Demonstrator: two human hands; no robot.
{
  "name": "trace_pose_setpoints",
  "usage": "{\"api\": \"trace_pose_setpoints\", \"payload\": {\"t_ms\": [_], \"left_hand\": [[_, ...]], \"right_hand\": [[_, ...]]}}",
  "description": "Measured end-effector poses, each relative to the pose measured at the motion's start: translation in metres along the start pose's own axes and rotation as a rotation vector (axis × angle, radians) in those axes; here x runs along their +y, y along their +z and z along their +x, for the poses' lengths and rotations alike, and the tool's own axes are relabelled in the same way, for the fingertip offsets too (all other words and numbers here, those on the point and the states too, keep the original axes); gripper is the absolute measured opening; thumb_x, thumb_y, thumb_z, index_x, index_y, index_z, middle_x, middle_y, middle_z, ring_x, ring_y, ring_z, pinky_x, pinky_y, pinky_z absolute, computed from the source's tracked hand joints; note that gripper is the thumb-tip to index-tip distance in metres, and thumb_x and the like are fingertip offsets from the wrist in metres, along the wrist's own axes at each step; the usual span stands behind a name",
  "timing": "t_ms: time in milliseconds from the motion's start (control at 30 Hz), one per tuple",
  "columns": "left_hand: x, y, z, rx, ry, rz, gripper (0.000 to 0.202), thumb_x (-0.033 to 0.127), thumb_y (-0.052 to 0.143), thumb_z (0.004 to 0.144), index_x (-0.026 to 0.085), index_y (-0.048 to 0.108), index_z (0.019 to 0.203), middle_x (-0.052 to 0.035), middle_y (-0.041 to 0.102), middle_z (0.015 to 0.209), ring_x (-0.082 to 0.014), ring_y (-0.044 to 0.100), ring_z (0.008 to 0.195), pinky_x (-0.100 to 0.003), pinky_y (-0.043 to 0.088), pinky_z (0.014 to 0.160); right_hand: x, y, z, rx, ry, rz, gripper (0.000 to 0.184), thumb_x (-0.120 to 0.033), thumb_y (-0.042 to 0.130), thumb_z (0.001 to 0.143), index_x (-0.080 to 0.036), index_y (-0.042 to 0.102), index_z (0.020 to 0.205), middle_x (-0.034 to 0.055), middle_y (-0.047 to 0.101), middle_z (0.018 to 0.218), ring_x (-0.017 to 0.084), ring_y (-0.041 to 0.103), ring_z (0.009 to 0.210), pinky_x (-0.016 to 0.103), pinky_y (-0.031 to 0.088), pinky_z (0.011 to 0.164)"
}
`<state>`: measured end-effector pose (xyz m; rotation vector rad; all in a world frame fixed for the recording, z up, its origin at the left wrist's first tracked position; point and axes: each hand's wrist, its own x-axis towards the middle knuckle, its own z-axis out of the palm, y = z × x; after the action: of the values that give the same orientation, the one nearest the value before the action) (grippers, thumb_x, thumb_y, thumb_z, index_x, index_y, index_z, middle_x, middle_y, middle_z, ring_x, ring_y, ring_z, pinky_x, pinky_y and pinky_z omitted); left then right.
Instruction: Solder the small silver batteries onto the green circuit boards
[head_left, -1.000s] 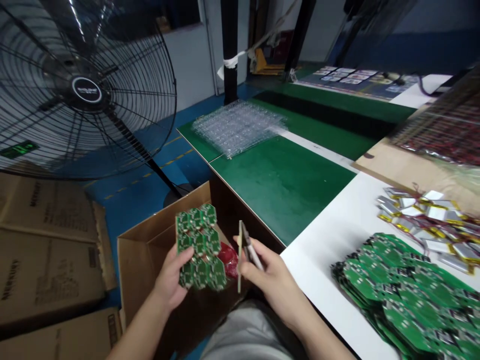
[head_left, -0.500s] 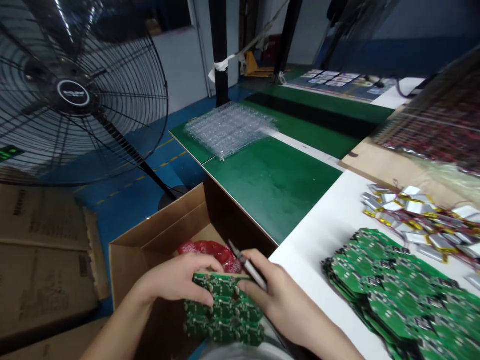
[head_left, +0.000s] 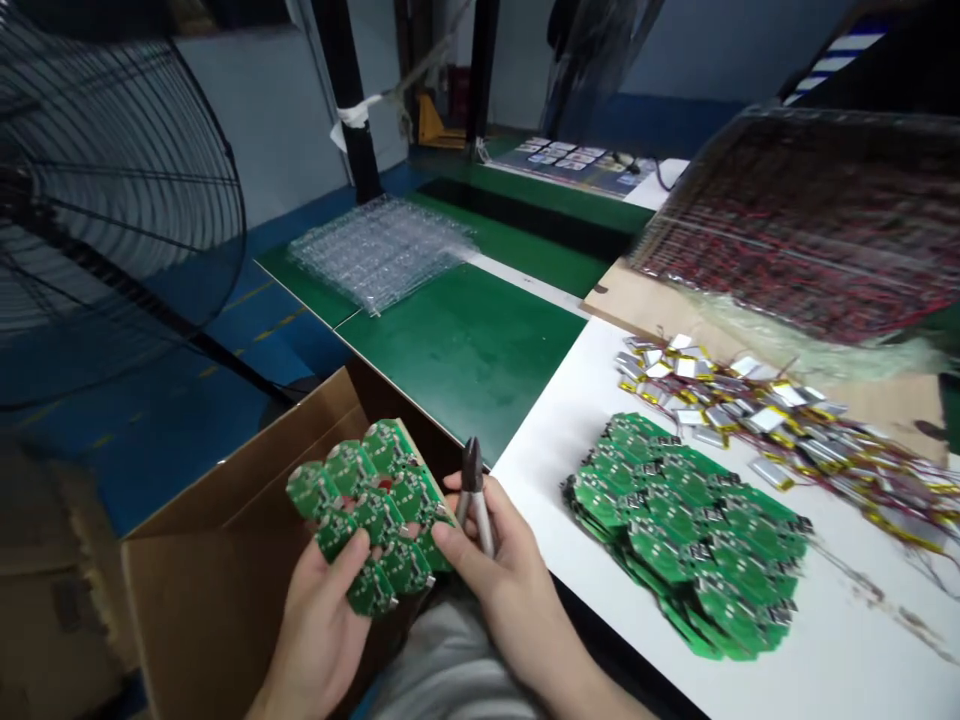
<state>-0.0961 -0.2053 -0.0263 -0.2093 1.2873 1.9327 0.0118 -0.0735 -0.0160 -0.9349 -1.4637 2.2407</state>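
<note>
A green panel of several round circuit boards [head_left: 365, 505] is held tilted above an open cardboard box [head_left: 202, 560]. My left hand [head_left: 326, 610] grips the panel from below, thumb on its face. My right hand [head_left: 504, 580] pinches the panel's right edge with thumb and forefinger and also holds small cutting pliers [head_left: 474, 490], jaws pointing up. A heap of similar green panels [head_left: 686, 530] lies on the white table [head_left: 825, 660] to the right.
A tangle of small silver battery cells with wires [head_left: 757, 410] lies behind the heap. Clear plastic trays [head_left: 379, 245] rest on a green mat [head_left: 465, 350]. A large floor fan [head_left: 97, 210] stands at left. A wire-filled tray [head_left: 817, 225] sits at the back right.
The panel, held low and flat half a second ago, is now raised and tilted with its face up. The view has swung right; the red bag in the box is no longer seen.
</note>
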Motion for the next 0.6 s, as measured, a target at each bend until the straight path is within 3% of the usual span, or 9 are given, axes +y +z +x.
{"api": "trace_pose_setpoints", "payload": {"t_ms": [133, 267, 467, 600], "left_hand": [[0.023, 0.003, 0.014, -0.001, 0.087, 0.026, 0.067, 0.025, 0.086, 0.075, 0.024, 0.06, 0.137, -0.0084, 0.08, 0.107, -0.0305, 0.076, 0.099, -0.048, 0.057, 0.098], [0.044, 0.002, 0.017, -0.062, 0.091, 0.087, 0.06, 0.025, 0.085, 0.077, 0.021, 0.062, 0.133, -0.0095, 0.08, 0.104, -0.0306, 0.077, 0.095, -0.047, 0.06, 0.094], [0.044, 0.003, 0.014, -0.13, 0.027, 0.128, 0.045, 0.028, 0.081, 0.081, 0.018, 0.066, 0.122, -0.0119, 0.079, 0.105, -0.0312, 0.077, 0.097, -0.047, 0.06, 0.092], [0.048, 0.004, 0.014, -0.12, 0.007, 0.126, 0.038, 0.026, 0.082, 0.081, 0.017, 0.068, 0.115, -0.0117, 0.079, 0.104, -0.0313, 0.076, 0.098, -0.047, 0.06, 0.093]], "right_hand": [[-0.006, -0.013, -0.007, -0.196, 0.052, -0.079, 0.033, -0.043, 0.072, 0.087, -0.024, 0.06, 0.112, 0.001, 0.062, 0.099, 0.02, 0.059, 0.097, 0.035, 0.043, 0.096], [-0.008, -0.023, -0.012, -0.33, 0.056, -0.272, 0.023, -0.044, 0.063, 0.092, -0.024, 0.061, 0.102, 0.0008, 0.063, 0.096, 0.021, 0.059, 0.096, 0.033, 0.044, 0.089], [-0.007, -0.028, -0.016, -0.33, 0.057, -0.5, 0.023, -0.047, 0.06, 0.092, -0.024, 0.062, 0.092, -0.002, 0.059, 0.079, 0.018, 0.056, 0.076, 0.028, 0.043, 0.07], [-0.011, -0.031, -0.016, -0.323, 0.018, -0.579, 0.023, -0.045, 0.064, 0.089, -0.026, 0.067, 0.102, -0.0019, 0.062, 0.077, 0.019, 0.057, 0.072, 0.028, 0.043, 0.067]]}}
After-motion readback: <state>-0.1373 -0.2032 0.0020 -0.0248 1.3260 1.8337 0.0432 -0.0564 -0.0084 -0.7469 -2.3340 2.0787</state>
